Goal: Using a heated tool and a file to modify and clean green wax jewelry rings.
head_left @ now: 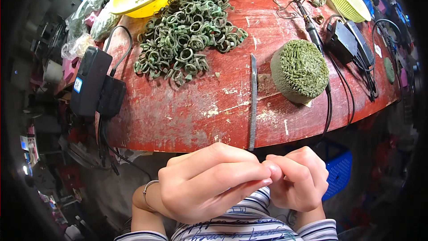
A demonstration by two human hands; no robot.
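Note:
Both hands are held together in front of my body, just off the table's near edge. My left hand has its fingers bent and pressed together, their tips meeting those of the other hand. My right hand is closed in a pinch, thumb against curled fingers. Whatever the fingertips may hold is hidden behind them. Directly beyond the hands lies a slim metal file, pointing away from me. To its right stands a round, green, rough-topped block. A large heap of greenish rings spreads over the table's far left part.
On the red worn table, a yellow bowl holding small pieces sits far left. Black power adapters with cables stand at the left edge, more black boxes at the right. A corded handpiece lies behind the block. A blue basket is below.

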